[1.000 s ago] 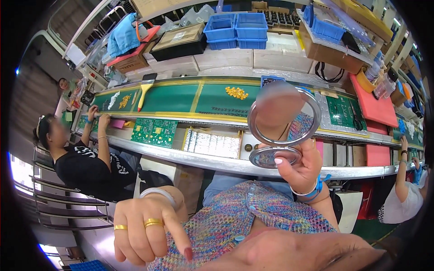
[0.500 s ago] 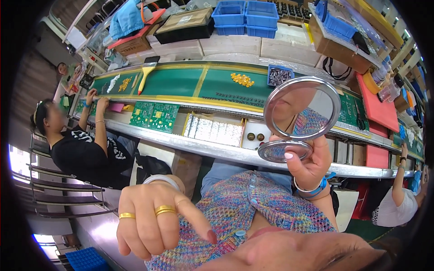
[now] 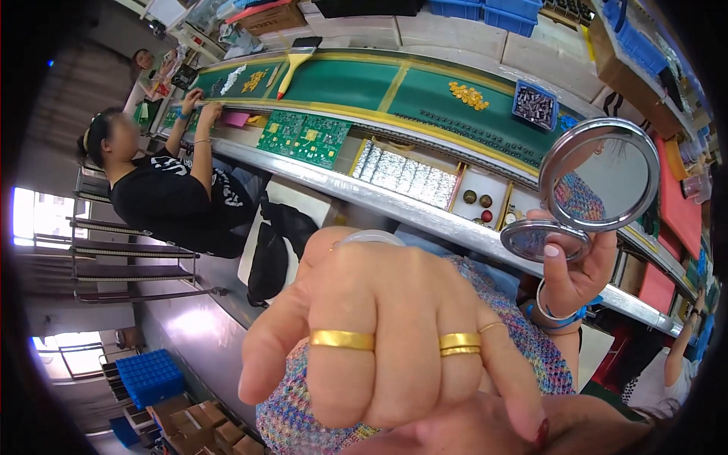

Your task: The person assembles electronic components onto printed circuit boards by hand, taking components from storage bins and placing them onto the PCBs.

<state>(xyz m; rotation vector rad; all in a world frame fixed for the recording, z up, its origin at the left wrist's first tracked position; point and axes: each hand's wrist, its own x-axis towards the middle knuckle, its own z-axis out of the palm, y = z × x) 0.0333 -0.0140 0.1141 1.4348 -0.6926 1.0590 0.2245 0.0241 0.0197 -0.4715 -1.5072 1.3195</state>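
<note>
In my right hand point(image 3: 580, 277) is a round silver compact mirror, its lid point(image 3: 599, 174) raised and its lower half point(image 3: 546, 239) gripped by thumb and fingers. Skin and knitted fabric show in the upper glass. My left hand point(image 3: 394, 334), back toward the view, is raised close by my face. Gold rings circle its bent fingers, whose tips are out of sight. The thumb stands off to one side, and the little finger, with a dark red nail, stretches out on the other. I see nothing held in it.
Beyond my hands runs a green-topped workbench point(image 3: 341, 87) with a brush point(image 3: 298, 64), yellow parts point(image 3: 469, 96), a blue bin point(image 3: 535, 106) and green circuit boards point(image 3: 303, 138). A co-worker in black point(image 3: 171, 182) sits at the left. Another person's arm point(image 3: 682, 341) shows at far right.
The view has shifted, moving the bench and mirror in the picture. My left hand has come closer and now looks larger, its little finger still stretched out. My right hand keeps the mirror.
</note>
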